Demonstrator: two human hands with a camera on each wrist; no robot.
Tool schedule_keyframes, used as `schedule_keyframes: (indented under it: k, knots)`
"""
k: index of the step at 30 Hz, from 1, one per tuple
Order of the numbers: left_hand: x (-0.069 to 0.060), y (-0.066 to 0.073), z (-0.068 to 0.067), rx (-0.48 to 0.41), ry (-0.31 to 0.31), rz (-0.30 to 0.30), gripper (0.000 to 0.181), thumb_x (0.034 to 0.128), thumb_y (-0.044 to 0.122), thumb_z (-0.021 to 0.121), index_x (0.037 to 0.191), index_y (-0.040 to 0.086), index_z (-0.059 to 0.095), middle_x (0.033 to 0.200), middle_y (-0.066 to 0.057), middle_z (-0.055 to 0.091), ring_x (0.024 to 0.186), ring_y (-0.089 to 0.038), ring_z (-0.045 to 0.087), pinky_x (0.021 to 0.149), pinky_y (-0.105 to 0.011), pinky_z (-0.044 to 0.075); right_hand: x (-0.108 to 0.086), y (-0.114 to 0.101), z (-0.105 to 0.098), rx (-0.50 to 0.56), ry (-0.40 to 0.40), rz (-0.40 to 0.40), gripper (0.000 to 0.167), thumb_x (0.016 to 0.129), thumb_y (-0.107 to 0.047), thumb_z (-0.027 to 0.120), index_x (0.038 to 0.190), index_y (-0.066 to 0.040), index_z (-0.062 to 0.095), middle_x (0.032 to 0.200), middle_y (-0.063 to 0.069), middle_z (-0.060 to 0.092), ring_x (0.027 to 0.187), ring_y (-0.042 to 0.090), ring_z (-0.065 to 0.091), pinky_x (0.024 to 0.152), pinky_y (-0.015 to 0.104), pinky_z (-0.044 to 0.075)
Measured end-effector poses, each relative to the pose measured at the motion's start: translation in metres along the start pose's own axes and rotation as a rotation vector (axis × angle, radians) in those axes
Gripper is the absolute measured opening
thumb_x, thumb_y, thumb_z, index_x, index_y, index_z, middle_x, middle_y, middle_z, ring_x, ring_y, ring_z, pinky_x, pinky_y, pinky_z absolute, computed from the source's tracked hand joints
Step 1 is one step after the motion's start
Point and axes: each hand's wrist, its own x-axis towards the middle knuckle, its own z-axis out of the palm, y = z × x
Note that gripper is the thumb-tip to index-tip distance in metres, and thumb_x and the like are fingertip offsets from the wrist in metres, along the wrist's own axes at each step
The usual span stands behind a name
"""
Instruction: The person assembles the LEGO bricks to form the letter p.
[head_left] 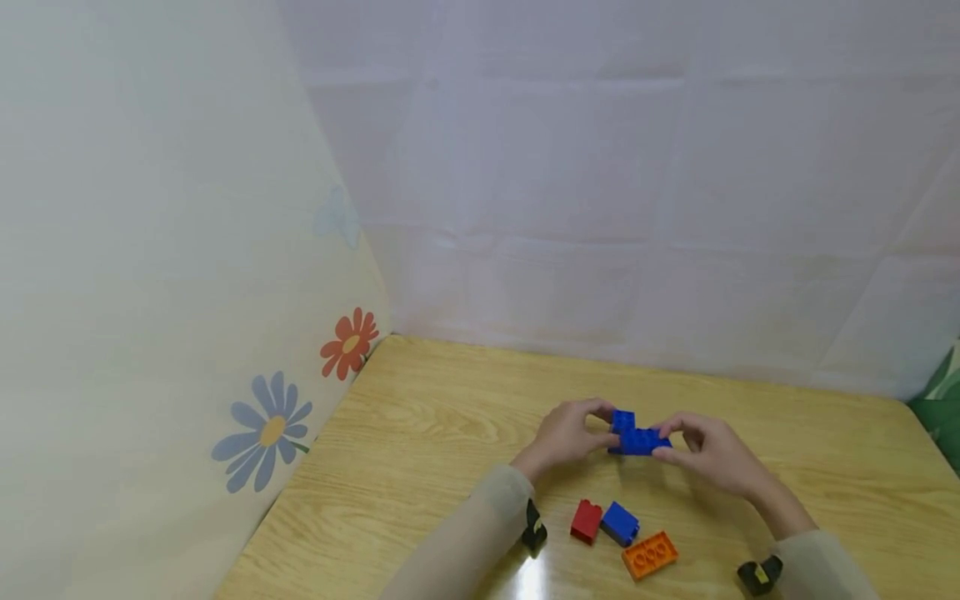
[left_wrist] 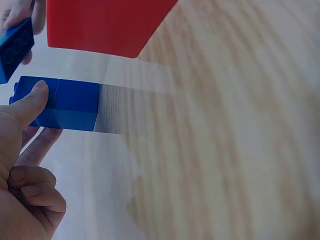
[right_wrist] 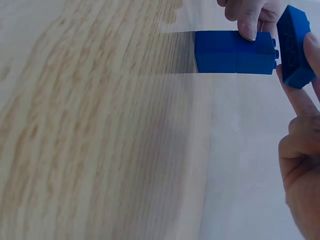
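**Left sleeve (head_left: 468, 542) nearest; left hand (head_left: 564, 433) and right hand (head_left: 716, 452) both pinching blue**

Far left, wall: blue flower (head_left: 272, 431), then red flower (head_left: 350, 343) by the table (head_left: 427, 400) edge.

Left hand: thumb and fingertips on opposite faces of a two-brick blue stack (left_wrist: 75, 102), parted by its width only; other fingers curled in. Stack upright on the table, studs up.

Nearer the body, a loose row, left to right: red brick (head_left: 586, 522), blue brick (head_left: 621, 523) just beside it, orange brick (head_left: 650, 556) with hollow side up. Blue lies on its side, studs toward lower right.

Above the stack's studs: a raised brick (right_wrist: 295, 45), also blue, tilted, underside showing in the right wrist view, a narrow gap between. Right hand has hold of it, thumb against fingers, spread no wider than the brick.

Farther right: black band (head_left: 760, 575) with a yellow patch, then right sleeve (head_left: 821, 562).
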Motion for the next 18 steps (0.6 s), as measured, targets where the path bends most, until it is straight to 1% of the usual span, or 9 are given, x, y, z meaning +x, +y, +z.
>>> schedule_keyframes:
  k: [2,3,5,8,13,18]
  knots:
    - [0.000,0.000,0.000,0.003,-0.001,0.001,0.037,0.0930,0.036,0.081,0.127,0.024,0.072,0.116,0.014,0.072,0.115,-0.009,0.064,0.103,-0.040,0.048,0.001,0.000,0.000,-0.011,0.028,-0.004,0.014,0.092,-0.017,0.082,0.099,-0.017,0.071,0.076,-0.002,0.061,0.056,0.006,0.035,0.049,0.027,0.033]
    - [0.000,0.000,0.000,0.004,-0.001,0.001,0.037,0.0930,0.037,0.081,0.126,0.024,0.072,0.116,0.015,0.072,0.115,-0.009,0.064,0.103,-0.040,0.048,0.001,-0.001,0.001,-0.015,0.040,-0.006,0.014,0.091,-0.017,0.082,0.100,-0.017,0.071,0.071,-0.004,0.053,0.055,0.006,0.035,0.049,0.027,0.033]
    - [0.000,0.000,0.000,0.002,0.002,0.001,0.036,0.0925,0.038,0.081,0.125,0.025,0.073,0.115,0.016,0.072,0.114,-0.009,0.064,0.103,-0.040,0.048,0.003,-0.001,0.001,-0.017,0.061,-0.005,0.015,0.091,-0.017,0.082,0.101,-0.016,0.071,0.065,-0.005,0.038,0.055,0.006,0.034,0.048,0.027,0.032]
    - [0.000,0.000,0.000,0.004,0.004,-0.004,0.038,0.0918,0.042,0.081,0.125,0.025,0.073,0.114,0.017,0.072,0.115,-0.008,0.064,0.103,-0.039,0.047,0.004,-0.001,0.001,-0.025,0.096,-0.008,0.015,0.092,-0.017,0.082,0.102,-0.015,0.070,0.064,-0.005,0.037,0.054,0.007,0.033,0.048,0.028,0.032]
    - [0.000,0.000,0.000,0.005,0.003,-0.010,0.042,0.0914,0.046,0.080,0.127,0.025,0.072,0.115,0.018,0.071,0.116,-0.007,0.063,0.105,-0.040,0.047,0.008,-0.001,0.002,-0.060,0.168,-0.018,0.016,0.092,-0.017,0.082,0.102,-0.016,0.070,0.064,0.000,0.041,0.054,0.010,0.035,0.048,0.028,0.033]
    - [0.001,-0.001,-0.001,-0.002,0.002,-0.007,0.040,0.0911,0.046,0.080,0.126,0.026,0.073,0.113,0.018,0.071,0.115,-0.007,0.063,0.104,-0.040,0.047,0.011,0.000,0.003,-0.075,0.204,-0.028,0.016,0.092,-0.016,0.081,0.103,-0.015,0.070,0.066,0.003,0.044,0.053,0.011,0.036,0.048,0.028,0.033]
